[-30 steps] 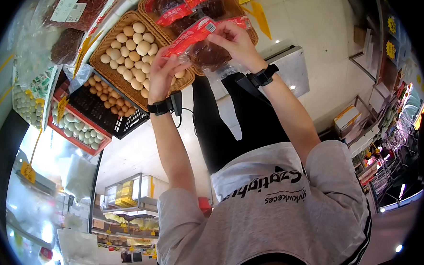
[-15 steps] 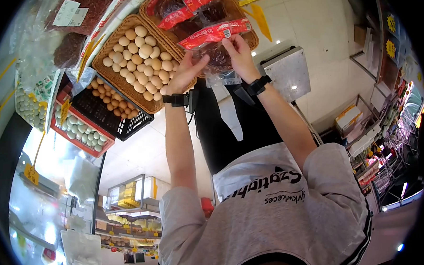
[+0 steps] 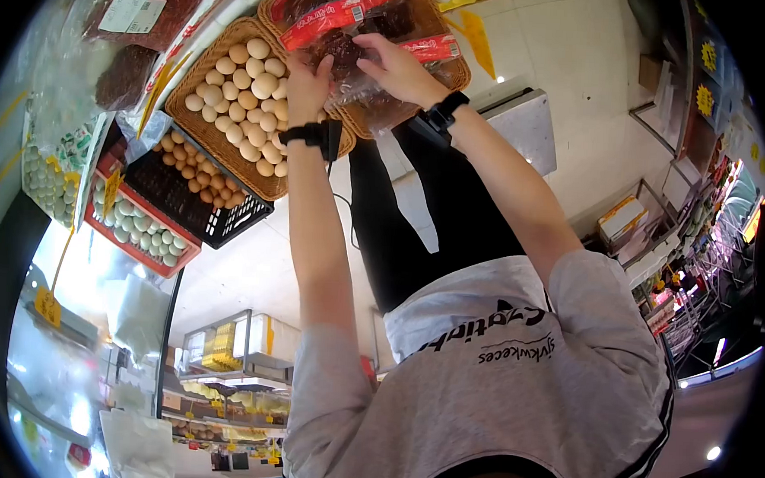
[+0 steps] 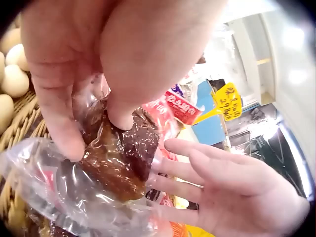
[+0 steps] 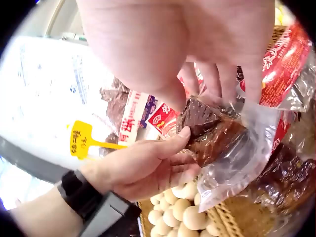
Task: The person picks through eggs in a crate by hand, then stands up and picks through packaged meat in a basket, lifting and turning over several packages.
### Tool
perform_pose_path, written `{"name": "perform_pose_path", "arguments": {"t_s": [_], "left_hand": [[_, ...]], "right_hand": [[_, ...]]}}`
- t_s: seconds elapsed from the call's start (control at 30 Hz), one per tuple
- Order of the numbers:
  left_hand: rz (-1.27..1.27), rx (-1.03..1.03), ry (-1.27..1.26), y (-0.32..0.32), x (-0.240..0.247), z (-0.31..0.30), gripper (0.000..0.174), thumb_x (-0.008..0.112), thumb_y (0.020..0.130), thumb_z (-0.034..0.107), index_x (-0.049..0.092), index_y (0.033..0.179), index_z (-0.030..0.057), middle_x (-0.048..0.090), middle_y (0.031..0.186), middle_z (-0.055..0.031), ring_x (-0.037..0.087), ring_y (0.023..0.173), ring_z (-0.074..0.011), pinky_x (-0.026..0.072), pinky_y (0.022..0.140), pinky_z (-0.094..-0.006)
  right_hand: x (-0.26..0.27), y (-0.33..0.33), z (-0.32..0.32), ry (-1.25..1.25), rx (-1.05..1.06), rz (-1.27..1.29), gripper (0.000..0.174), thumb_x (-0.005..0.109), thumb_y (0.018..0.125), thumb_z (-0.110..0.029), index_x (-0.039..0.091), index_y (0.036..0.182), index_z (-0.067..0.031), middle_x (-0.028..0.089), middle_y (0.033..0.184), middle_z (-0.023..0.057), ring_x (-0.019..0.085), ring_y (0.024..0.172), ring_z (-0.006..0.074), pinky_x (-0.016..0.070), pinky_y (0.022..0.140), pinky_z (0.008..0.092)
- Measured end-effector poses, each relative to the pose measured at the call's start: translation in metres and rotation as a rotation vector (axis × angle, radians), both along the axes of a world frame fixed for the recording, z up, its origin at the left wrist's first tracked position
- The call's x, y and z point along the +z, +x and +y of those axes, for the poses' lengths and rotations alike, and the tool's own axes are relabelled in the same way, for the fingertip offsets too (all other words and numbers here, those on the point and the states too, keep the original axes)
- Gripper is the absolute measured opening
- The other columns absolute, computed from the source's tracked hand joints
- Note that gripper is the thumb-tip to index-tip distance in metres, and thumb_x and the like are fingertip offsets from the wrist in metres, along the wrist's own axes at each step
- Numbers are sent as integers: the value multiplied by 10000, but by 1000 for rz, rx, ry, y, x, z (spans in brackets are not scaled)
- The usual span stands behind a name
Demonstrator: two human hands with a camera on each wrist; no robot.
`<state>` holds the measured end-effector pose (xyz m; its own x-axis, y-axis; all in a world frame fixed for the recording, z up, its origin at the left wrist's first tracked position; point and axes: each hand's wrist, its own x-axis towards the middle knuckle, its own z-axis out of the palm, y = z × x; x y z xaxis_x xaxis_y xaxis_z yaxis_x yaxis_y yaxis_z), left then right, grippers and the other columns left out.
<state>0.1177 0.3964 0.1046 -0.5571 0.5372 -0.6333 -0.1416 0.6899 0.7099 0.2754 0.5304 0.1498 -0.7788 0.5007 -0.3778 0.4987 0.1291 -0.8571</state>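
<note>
A clear plastic pack of dark brown, glossy cured meat (image 4: pixel 118 153) is between my hands, over a wicker basket of similar packs. My left hand (image 3: pixel 306 88) pinches the meat through the film, its thumb on one face and fingers on the other, as the left wrist view shows. On the pack's other side, my right hand (image 3: pixel 402 70) has its fingers extended, the fingertips right at the film. Loose clear film (image 5: pixel 232 165) spreads from the meat. In the head view, the hands partly cover the pack.
Red-labelled packs (image 3: pixel 346 16) lie in the wicker basket (image 3: pixel 461 77). Beside it stands a basket of pale eggs (image 3: pixel 243 102). A black crate (image 3: pixel 249 225) and a red crate (image 3: pixel 194 260) hold more eggs. Yellow price tags (image 3: pixel 475 45) stick up nearby. A metal platform (image 3: pixel 527 130) stands at right.
Earlier, both hands held up the pack by its red header; then they moved down to its clear part. Now the left hand pinches the meat, both hands have shifted up-left, and the right fingers have straightened.
</note>
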Motion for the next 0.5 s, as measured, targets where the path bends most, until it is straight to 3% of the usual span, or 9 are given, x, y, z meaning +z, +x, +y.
{"name": "perform_pose_path", "arguments": {"t_s": [0.1,0.13,0.23,0.3,0.37,0.4,0.5], "left_hand": [[-134,41,12,-4,-7,5,523,755,986,189,391,1270,-54,701,925,-156,726,681,-209,599,565,-325],[-176,74,75,-3,-6,4,569,771,961,241,420,1276,-78,712,986,-224,732,658,-260,603,612,-360],[-21,50,-17,9,-21,-2,590,782,948,265,426,1270,-78,718,998,-235,754,692,-282,606,623,-374],[83,16,-59,15,-47,-12,597,785,943,278,430,1263,-80,727,1003,-234,767,722,-303,608,635,-386],[-85,110,-95,19,-14,-1,592,783,943,288,439,1258,-78,729,1011,-239,774,795,-341,611,692,-422],[-146,151,-113,19,-6,4,580,781,939,284,453,1264,-67,729,1045,-262,744,948,-423,589,816,-476],[183,55,-165,26,-12,10,592,792,920,280,462,1269,-67,717,1081,-294,690,1067,-480,551,908,-517]], "right_hand": [[-13,-2,-2,252,112,-93,447,639,1009,-168,543,1428,-46,643,1339,193,651,1202,371,538,1012,412],[-14,-4,-3,345,89,-40,411,626,996,-143,583,1394,-50,614,1418,166,655,1180,384,557,979,432],[4,-4,-4,445,118,-43,391,636,960,-105,635,1347,-55,537,1536,125,673,1163,357,573,945,441],[6,4,-10,437,269,-113,414,644,907,-88,664,1320,-51,455,1611,110,667,1194,310,587,923,435],[8,6,-12,454,373,-181,442,645,877,-83,673,1316,-41,403,1657,109,660,1221,289,590,927,424],[11,7,-15,471,402,-215,457,641,873,-86,667,1326,-33,392,1664,115,655,1233,291,586,943,417],[3,4,-20,615,426,-202,448,618,891,-101,656,1324,8,374,1664,176,634,1266,338,565,996,431]]}}
